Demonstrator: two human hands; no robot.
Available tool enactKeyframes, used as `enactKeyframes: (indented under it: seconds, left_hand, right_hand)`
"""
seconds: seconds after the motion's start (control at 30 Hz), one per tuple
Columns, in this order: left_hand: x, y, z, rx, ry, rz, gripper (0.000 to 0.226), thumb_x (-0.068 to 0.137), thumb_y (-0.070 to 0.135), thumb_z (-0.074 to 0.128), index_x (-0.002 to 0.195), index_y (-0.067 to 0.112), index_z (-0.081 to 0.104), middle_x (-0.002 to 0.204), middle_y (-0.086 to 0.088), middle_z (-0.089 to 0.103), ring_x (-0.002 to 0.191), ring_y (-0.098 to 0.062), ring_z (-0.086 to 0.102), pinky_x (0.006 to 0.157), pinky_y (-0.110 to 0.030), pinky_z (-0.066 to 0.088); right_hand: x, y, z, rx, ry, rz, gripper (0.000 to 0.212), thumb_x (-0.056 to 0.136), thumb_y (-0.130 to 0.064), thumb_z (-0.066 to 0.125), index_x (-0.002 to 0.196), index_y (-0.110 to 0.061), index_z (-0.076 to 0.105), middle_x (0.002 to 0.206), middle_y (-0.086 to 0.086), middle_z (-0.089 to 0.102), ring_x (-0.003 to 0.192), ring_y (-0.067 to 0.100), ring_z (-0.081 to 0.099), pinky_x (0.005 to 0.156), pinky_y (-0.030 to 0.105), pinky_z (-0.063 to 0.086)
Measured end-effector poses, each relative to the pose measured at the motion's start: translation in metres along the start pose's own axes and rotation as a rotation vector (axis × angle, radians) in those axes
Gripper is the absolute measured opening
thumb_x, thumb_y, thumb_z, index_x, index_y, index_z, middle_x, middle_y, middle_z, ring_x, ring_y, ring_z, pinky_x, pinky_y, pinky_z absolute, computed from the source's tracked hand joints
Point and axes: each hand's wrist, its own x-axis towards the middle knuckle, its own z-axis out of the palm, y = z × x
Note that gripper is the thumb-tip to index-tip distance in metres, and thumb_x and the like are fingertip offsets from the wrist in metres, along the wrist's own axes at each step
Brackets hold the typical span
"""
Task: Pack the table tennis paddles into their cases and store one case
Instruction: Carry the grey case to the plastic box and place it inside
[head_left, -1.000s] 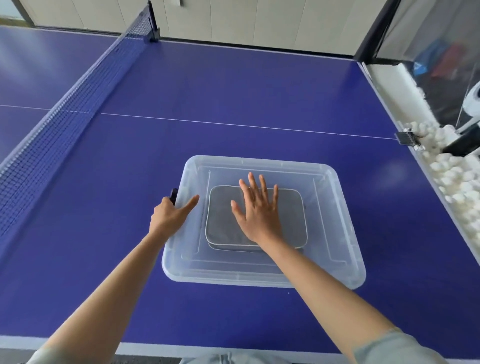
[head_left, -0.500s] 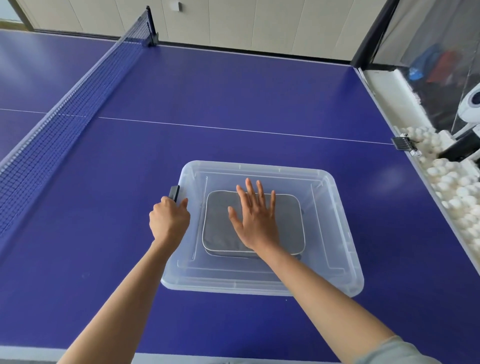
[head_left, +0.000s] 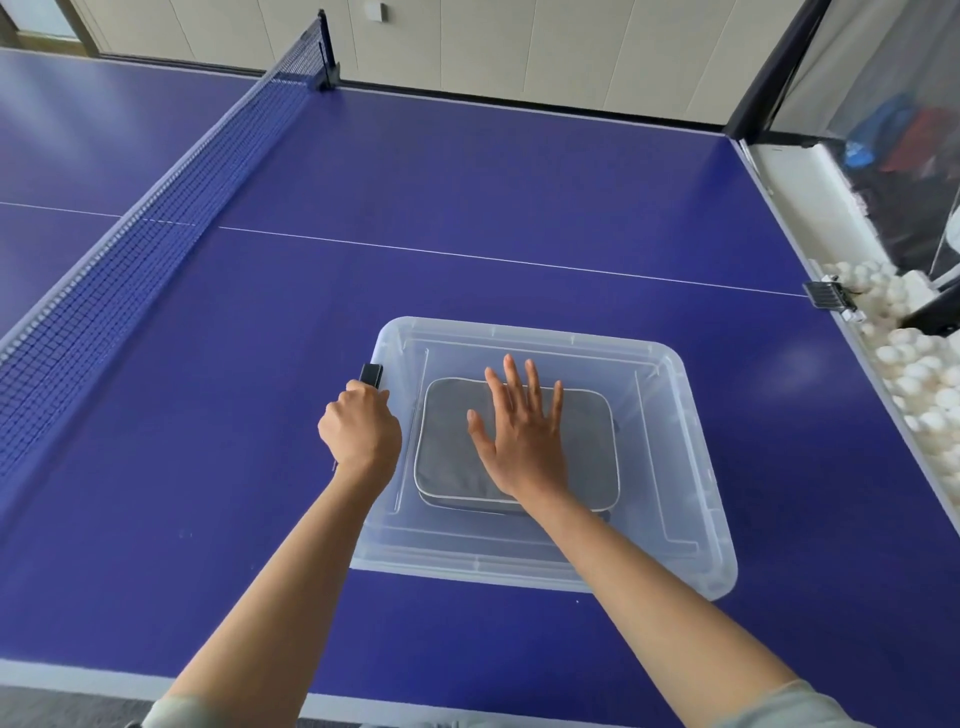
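Grey case (head_left: 457, 457) lies flat inside the clear plastic bin (head_left: 691, 467) on the blue surface (head_left: 467, 182). Right hand (head_left: 519, 441) rests on the case, fingers spread, palm down. Left hand (head_left: 361, 434) is curled closed over the bin's left rim, beside a black latch (head_left: 371, 375).

The right hand (head_left: 522, 441) lies flat over the lid of the clear storage bin (head_left: 691, 467), covering the middle of the grey paddle case (head_left: 452, 457) inside; whether the case holds a paddle cannot be told. The left hand (head_left: 361, 434) is curled at the bin's left rim, hiding most of the black latch (head_left: 371, 375) (only its top end shows). At the right edge, the heap of white balls (head_left: 919, 374) is cut off, and things behind the netting are blurred.
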Motion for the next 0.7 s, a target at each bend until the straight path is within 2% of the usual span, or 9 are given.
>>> enactKeyframes:
  seconds: [0.1,0.17,0.27,0.37,0.43,0.47,0.57,0.63,0.7]
  left_hand:
    - [-0.005,0.002,-0.003,0.008,-0.065,0.016,0.046,0.097,0.034,0.046,0.122,-0.003,0.039,0.117,-0.02,0.057,0.107,-0.039,0.056,0.075,-0.041,0.04]
    - [-0.019,0.009,-0.001,0.02,-0.044,0.085,0.06,0.094,0.039,0.048,0.137,0.001,0.028,0.134,-0.02,0.042,0.123,-0.039,0.043,0.093,-0.046,0.038]
    - [-0.037,0.035,0.014,0.004,-0.005,0.372,0.053,0.099,0.035,0.035,0.147,0.014,0.021,0.153,-0.014,0.02,0.144,-0.033,0.01,0.113,-0.051,0.012]
    - [-0.045,0.063,0.03,-0.051,-0.134,0.594,0.052,0.099,0.027,0.031,0.149,0.025,0.017,0.157,-0.009,0.014,0.146,-0.03,0.0,0.114,-0.059,0.0]
    - [-0.05,0.07,0.042,0.037,-0.12,0.678,0.053,0.098,0.042,0.026,0.149,0.033,0.014,0.159,-0.008,0.007,0.146,-0.032,-0.006,0.111,-0.062,-0.009]
    - [-0.053,0.071,0.048,0.101,-0.094,0.698,0.056,0.096,0.051,0.021,0.149,0.037,0.01,0.16,-0.008,0.002,0.146,-0.033,-0.01,0.111,-0.062,-0.011]
    - [-0.053,0.07,0.058,0.175,-0.053,0.702,0.064,0.09,0.065,0.009,0.148,0.041,0.0,0.159,-0.009,-0.01,0.145,-0.035,-0.016,0.112,-0.064,-0.009]
    - [-0.052,0.071,0.06,0.183,-0.052,0.7,0.066,0.087,0.067,0.004,0.147,0.041,-0.004,0.159,-0.009,-0.013,0.144,-0.036,-0.018,0.111,-0.065,-0.008]
    - [-0.052,0.072,0.06,0.197,-0.053,0.702,0.07,0.084,0.069,-0.001,0.147,0.041,-0.007,0.158,-0.01,-0.016,0.143,-0.037,-0.02,0.11,-0.066,-0.009]
  right_hand:
    - [0.0,0.0,0.001,0.005,0.013,-0.002,0.06,0.095,-0.055,0.02,0.148,-0.026,0.02,0.16,0.002,0.008,0.148,0.024,-0.003,0.117,0.056,-0.002]
    - [0.001,0.0,0.002,0.015,0.011,0.001,0.06,0.095,-0.054,0.022,0.148,-0.025,0.021,0.16,0.002,0.008,0.148,0.024,-0.003,0.117,0.056,-0.004]
    - [0.003,0.002,-0.002,0.12,0.033,0.005,0.054,0.097,-0.048,0.031,0.146,-0.025,0.029,0.159,-0.001,0.015,0.148,0.019,0.003,0.118,0.05,-0.004]
    - [0.003,0.007,-0.019,0.567,0.142,0.131,0.037,0.096,-0.015,0.044,0.133,-0.014,0.051,0.147,0.004,0.042,0.141,0.019,0.031,0.118,0.039,0.017]
    - [0.0,0.019,-0.041,0.851,0.122,0.223,0.038,0.092,0.001,0.045,0.126,-0.008,0.056,0.136,0.007,0.055,0.13,0.02,0.047,0.112,0.033,0.033]
    - [-0.004,0.03,-0.051,0.876,0.106,0.223,0.038,0.09,0.004,0.046,0.125,-0.006,0.058,0.132,0.008,0.058,0.126,0.02,0.051,0.11,0.03,0.036]
    - [-0.02,0.078,-0.07,0.616,0.169,0.256,0.04,0.086,0.001,0.057,0.125,-0.004,0.056,0.132,0.011,0.056,0.126,0.024,0.049,0.108,0.025,0.032]
    - [-0.03,0.116,-0.077,0.425,0.214,0.421,0.049,0.086,-0.008,0.061,0.133,-0.002,0.047,0.139,0.016,0.047,0.132,0.03,0.04,0.112,0.033,0.028]
    - [-0.037,0.146,-0.077,0.406,0.17,0.663,0.063,0.088,-0.021,0.062,0.14,0.0,0.034,0.145,0.02,0.038,0.136,0.033,0.032,0.114,0.041,0.025]
